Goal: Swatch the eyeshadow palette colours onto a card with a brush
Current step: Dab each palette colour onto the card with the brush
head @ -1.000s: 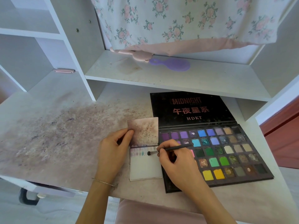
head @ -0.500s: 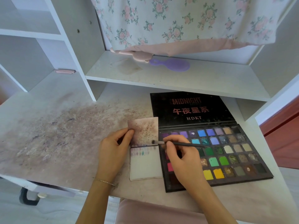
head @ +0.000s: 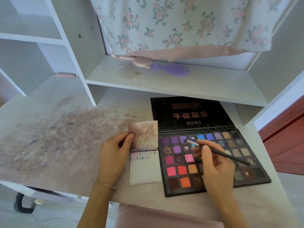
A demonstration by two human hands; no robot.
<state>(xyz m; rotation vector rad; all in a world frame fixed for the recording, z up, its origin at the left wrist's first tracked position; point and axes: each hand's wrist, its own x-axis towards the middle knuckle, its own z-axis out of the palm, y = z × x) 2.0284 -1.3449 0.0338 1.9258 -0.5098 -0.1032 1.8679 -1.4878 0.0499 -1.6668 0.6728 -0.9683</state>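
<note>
An open black eyeshadow palette (head: 212, 160) with several coloured pans lies on the desk, its lid flat behind it. Left of it lies a folded white card (head: 145, 170) with a row of small swatches near its fold and a stained upper flap. My left hand (head: 113, 157) rests beside the card and pinches the flap's left edge. My right hand (head: 213, 163) grips a thin black brush (head: 218, 152) over the palette. The brush tip sits on a purple pan in the palette's top row. My right hand hides several middle pans.
The desk top (head: 49, 145) is stained with powder on its left half. A white shelf (head: 164, 83) just above the palette lid holds a purple hairbrush (head: 172, 70) and a pink item. Floral fabric (head: 181, 25) hangs behind. A pink cushion (head: 164, 216) lies below the desk edge.
My right hand has carried the brush from the card's swatch row rightward and up to the palette's top row. My left hand and the card have stayed put.
</note>
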